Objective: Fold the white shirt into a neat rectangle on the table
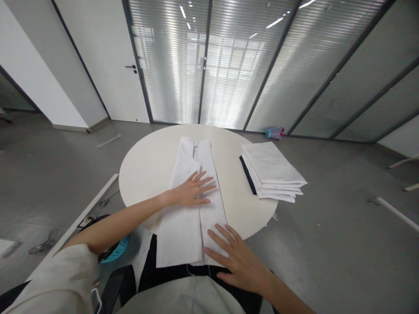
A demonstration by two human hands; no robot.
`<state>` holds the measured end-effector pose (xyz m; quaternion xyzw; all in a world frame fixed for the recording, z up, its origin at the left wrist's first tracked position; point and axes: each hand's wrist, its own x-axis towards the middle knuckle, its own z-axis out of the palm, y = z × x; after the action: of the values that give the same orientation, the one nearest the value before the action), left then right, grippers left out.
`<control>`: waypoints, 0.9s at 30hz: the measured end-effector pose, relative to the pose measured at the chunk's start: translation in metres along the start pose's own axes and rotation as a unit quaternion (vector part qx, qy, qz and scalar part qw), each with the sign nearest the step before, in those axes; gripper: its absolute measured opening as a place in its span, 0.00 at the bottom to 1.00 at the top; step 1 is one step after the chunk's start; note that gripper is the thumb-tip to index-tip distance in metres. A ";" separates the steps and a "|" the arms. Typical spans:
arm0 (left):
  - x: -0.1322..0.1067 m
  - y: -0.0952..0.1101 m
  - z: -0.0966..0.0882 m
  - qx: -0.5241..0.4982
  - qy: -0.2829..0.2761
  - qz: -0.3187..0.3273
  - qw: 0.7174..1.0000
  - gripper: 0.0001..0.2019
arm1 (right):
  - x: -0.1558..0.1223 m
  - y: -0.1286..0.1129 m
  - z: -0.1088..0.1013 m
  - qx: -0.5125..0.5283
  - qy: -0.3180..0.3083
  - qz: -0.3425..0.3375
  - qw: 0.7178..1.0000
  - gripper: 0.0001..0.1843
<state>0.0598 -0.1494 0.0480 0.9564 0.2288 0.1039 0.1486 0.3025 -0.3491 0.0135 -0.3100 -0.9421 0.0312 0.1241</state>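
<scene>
A white garment, folded lengthwise into a long strip, lies across the round white table and hangs over its near edge. My left hand rests flat on the middle of the garment, fingers spread and pointing right. My right hand lies flat with fingers apart on the garment's near right corner, at the table's edge. Neither hand holds anything.
A stack of folded white cloths, with a dark one at its bottom, sits on the table's right side. A blue-and-pink object lies on the floor by the glass wall. A turquoise item sits low at my left, beside a white board.
</scene>
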 end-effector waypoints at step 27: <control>-0.006 -0.042 0.006 -0.007 -0.012 0.077 0.997 0.35 | 0.083 0.102 -0.008 0.104 0.063 0.055 0.991 0.13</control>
<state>0.0392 -0.1174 0.0280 0.9713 0.1520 0.1052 0.1499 0.2985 -0.2181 0.0251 -0.3482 -0.9056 0.1162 0.2124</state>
